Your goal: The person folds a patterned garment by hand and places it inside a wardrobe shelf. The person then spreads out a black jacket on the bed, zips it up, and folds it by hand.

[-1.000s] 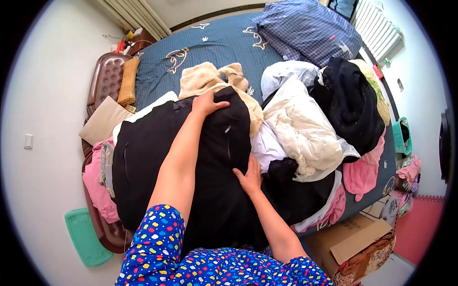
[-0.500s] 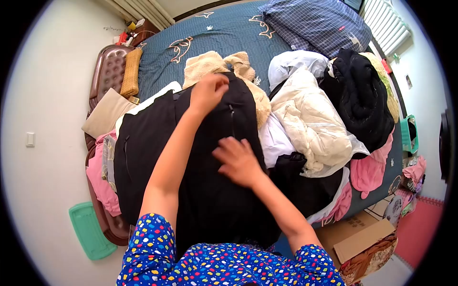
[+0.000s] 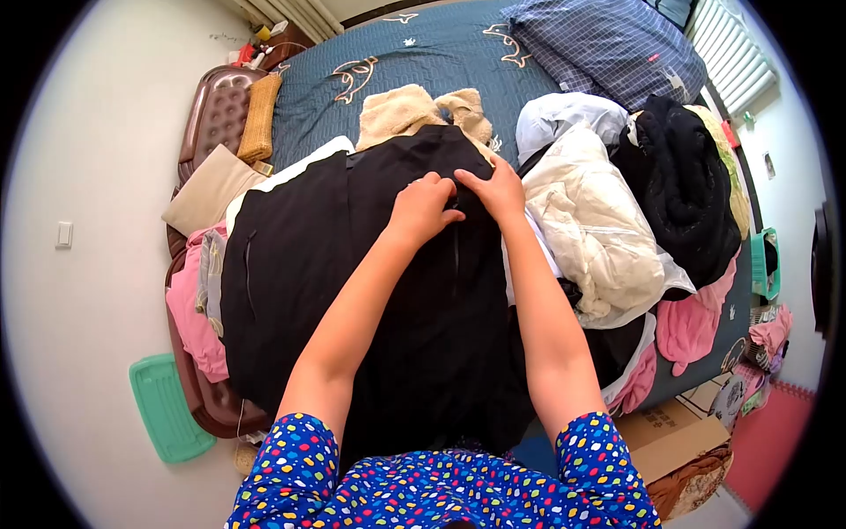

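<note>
A black jacket (image 3: 300, 264) with zipped pockets lies spread out in front of me. My left hand (image 3: 426, 209) is closed at the top of the right-hand pocket zip (image 3: 456, 256), thumb and fingers pinching there; the fingertips hide exactly what is between them. Just to its right, my right hand (image 3: 495, 191) grips the jacket's cloth near its upper right edge, thumb toward the left hand. Beyond the jacket's top edge lies a beige fleece piece (image 3: 397, 110).
A cream puffy garment (image 3: 590, 225) and a black bundled garment (image 3: 679, 181) are piled at the right. Behind lie the blue bedspread (image 3: 423, 57) and a checked pillow (image 3: 608, 53). A green plastic lid (image 3: 170, 410) is at lower left, a cardboard box (image 3: 670, 441) at lower right.
My left hand has come down and right to the pocket zip. My right hand has moved up and right and taken hold of the jacket's edge. The view has shifted slightly.
</note>
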`<control>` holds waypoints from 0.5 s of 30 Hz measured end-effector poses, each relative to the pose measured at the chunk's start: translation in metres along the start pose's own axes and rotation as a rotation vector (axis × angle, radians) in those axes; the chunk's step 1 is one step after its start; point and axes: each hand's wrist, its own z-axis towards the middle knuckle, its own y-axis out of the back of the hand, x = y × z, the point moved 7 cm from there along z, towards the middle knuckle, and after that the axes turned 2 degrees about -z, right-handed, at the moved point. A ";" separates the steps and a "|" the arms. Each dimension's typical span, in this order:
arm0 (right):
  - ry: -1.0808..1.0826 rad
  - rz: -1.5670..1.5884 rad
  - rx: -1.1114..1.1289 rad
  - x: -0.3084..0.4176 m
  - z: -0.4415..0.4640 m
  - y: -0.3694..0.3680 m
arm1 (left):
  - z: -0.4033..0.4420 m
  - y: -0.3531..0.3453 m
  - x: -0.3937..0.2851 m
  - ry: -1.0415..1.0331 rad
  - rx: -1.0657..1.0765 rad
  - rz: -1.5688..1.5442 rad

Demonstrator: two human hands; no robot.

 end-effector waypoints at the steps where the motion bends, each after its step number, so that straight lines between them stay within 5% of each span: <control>1: 0.020 -0.055 0.077 0.004 0.003 -0.005 | 0.000 -0.008 0.002 0.011 0.020 0.044; 8: -0.003 -0.065 0.145 0.005 0.006 -0.023 | -0.004 -0.009 -0.018 -0.219 -0.212 0.308; 15: -0.103 -0.018 0.031 0.006 0.008 -0.028 | -0.026 -0.019 -0.057 -0.336 -0.201 0.554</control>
